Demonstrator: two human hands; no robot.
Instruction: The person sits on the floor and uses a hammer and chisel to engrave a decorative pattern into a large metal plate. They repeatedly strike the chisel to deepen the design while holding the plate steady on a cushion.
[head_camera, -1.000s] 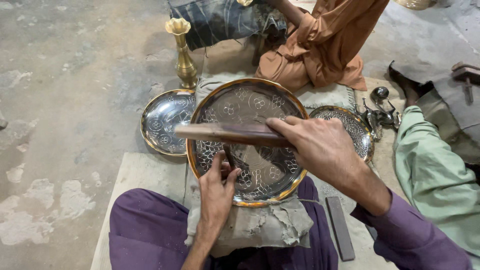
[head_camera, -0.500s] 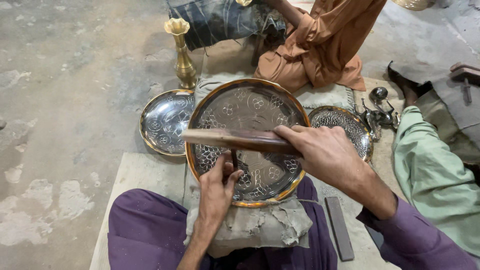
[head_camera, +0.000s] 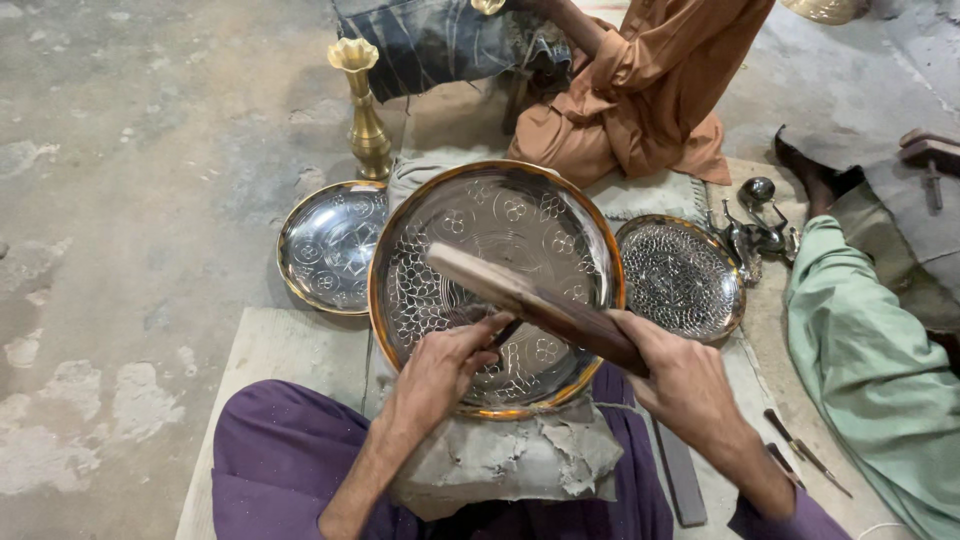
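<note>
A large round engraved metal tray with a brass rim rests on a grey cloth-covered pad in my lap. My left hand presses a thin dark chisel against the tray's lower part. My right hand grips a flat wooden mallet, which slants up and left over the tray and above the chisel.
A smaller engraved plate lies to the left, another to the right. A brass vase stands behind. A person in orange sits opposite; a green sleeve is at right. Small tools and a dark bar lie by my right knee.
The wooden mallet was lying level across the tray; now its far end is tilted up and left as my right hand has drawn back and down. The left hand stays on the chisel.
</note>
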